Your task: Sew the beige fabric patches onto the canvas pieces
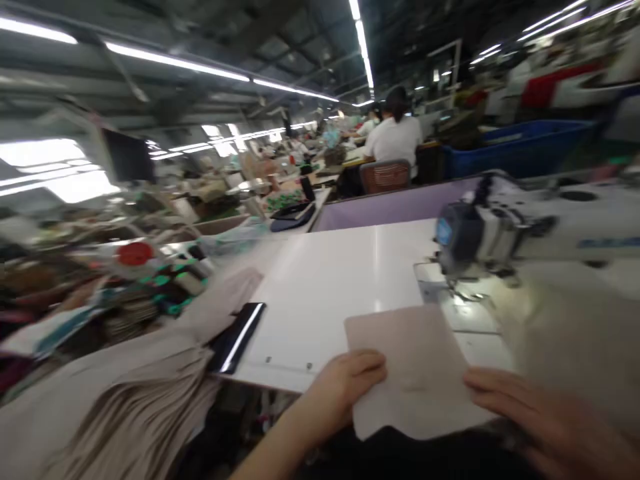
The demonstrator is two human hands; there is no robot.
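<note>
We have the white table (330, 280) left of the machine (500, 227). The cloth (415, 360) is on our side of the machine. Our left hand (343, 383) and right hand (535, 407) touch its opposite edges, fingers (367, 361) close together; whether they pinch, we cannot tell.

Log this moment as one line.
left hand: at left edge of beige cloth piece | right hand: at its right edge | sewing machine: beyond, right | dark object: on white table, left

No txt legible; blue lettering (607, 243) on sewing mach. (550, 215) too blurred.
</note>
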